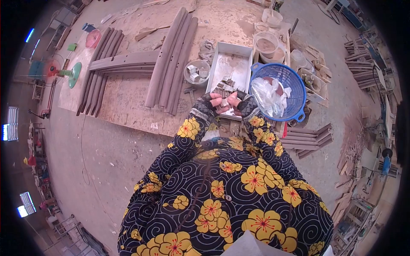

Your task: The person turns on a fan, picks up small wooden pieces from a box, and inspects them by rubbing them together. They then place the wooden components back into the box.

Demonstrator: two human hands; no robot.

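Both hands, in fingerless patterned gloves, meet over the near end of a white tray (250, 53). My left hand (212, 103) is closed, its fingertips pinching a small pale piece (224, 102). From the other side, my right hand (236, 102) is closed on the same piece, whose exact kind is too small to make out. Small brown pieces (227, 82) lie in the tray just beyond the fingers, and the hands partly cover them. Left of the tray stands a round tub (188, 80) with whitish blocks in it.
A blue plastic basket (294, 81) holding clear plastic bags stands right of the tray. Beyond it are tubs of powder (265, 44). Long brown wooden bars (171, 64) lie on the worktable (132, 115) at left, near a hammer (190, 91). More bars (305, 138) are stacked at right.
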